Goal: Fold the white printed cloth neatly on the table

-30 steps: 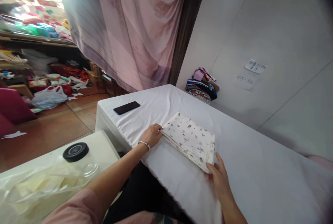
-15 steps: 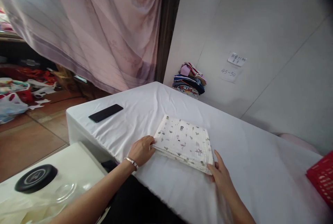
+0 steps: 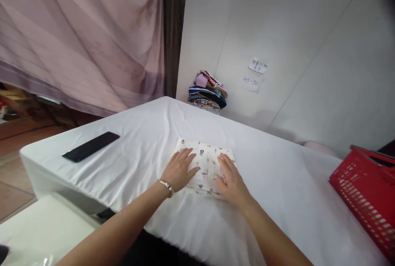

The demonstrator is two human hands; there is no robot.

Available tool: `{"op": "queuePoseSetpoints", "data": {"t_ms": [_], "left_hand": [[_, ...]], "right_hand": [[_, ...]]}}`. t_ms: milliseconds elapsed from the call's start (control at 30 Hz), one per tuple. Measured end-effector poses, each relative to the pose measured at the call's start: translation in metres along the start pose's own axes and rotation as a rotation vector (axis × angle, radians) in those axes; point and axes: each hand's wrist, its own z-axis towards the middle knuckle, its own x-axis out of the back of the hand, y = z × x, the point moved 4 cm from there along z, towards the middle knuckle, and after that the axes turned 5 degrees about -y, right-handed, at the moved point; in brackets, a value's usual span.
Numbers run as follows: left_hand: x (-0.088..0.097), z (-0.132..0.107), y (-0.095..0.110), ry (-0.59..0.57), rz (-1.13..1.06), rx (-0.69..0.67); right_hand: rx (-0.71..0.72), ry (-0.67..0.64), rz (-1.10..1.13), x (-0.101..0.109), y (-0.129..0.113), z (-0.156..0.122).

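Observation:
A folded white cloth [image 3: 205, 171] with small printed figures lies on the white-covered table [image 3: 138, 150] in front of me. My left hand [image 3: 180, 170] rests flat over its left side, fingers spread, a silver bracelet at the wrist. Over the right side lies my right hand [image 3: 231, 180], fingers stretched out and thumb apart. Both hands cover parts of the cloth's sides, and neither grips it.
A black phone [image 3: 91, 146] lies on the table to the left. The red plastic basket [image 3: 367, 192] stands at the right. Folded clothes [image 3: 207, 92] are stacked by the wall, beyond the table's far edge. A pink curtain [image 3: 92, 35] hangs at the back left.
Both hands have let go of the cloth's near corners and now lie flat on top of it. My view has turned right, bringing more of the red basket into sight.

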Motion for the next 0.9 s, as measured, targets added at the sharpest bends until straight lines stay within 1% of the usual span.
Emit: {"op": "queuePoseSetpoints", "data": {"t_ms": [33,67,100,133,200,300,467,500,567,633,667,733,800,833,900], "left_hand": [[-0.011,0.006,-0.006,-0.064,0.035,0.054],[-0.022,0.009,-0.014,-0.141,0.051,0.128],[-0.03,0.011,-0.024,-0.206,0.047,0.186],[-0.037,0.01,-0.032,-0.25,0.036,0.197],[-0.043,0.008,-0.044,-0.274,0.013,0.192],[-0.044,0.003,-0.05,-0.254,-0.002,0.182],[-0.043,0.003,-0.048,-0.259,-0.008,0.176],[-0.042,0.004,-0.048,-0.27,-0.01,0.178],[-0.037,0.007,-0.048,-0.327,-0.024,0.195],[-0.029,0.014,-0.046,-0.393,-0.039,0.223],[-0.025,0.02,-0.043,-0.403,-0.042,0.23],[-0.017,0.033,-0.038,-0.359,-0.025,0.222],[-0.015,0.047,-0.036,-0.267,0.016,0.196],[-0.018,0.052,-0.037,-0.232,0.04,0.201],[-0.031,0.057,-0.046,-0.229,0.055,0.244]], "right_hand": [[-0.013,-0.063,-0.036,-0.007,0.004,0.009],[-0.07,-0.141,-0.074,-0.015,0.012,0.016],[-0.163,-0.223,-0.104,-0.024,0.024,0.021],[-0.246,-0.284,-0.119,-0.032,0.036,0.023],[-0.302,-0.327,-0.147,-0.043,0.054,0.023],[-0.278,-0.308,-0.168,-0.051,0.065,0.02],[-0.296,-0.321,-0.163,-0.05,0.062,0.018],[-0.298,-0.33,-0.165,-0.05,0.061,0.019],[-0.292,-0.339,-0.167,-0.047,0.058,0.024],[-0.256,-0.291,-0.175,-0.042,0.053,0.035],[-0.223,-0.244,-0.177,-0.039,0.05,0.042],[-0.15,-0.133,-0.17,-0.033,0.044,0.059],[-0.119,-0.081,-0.157,-0.034,0.044,0.076],[-0.136,-0.096,-0.156,-0.038,0.048,0.082],[-0.208,-0.178,-0.172,-0.049,0.06,0.091]]}}
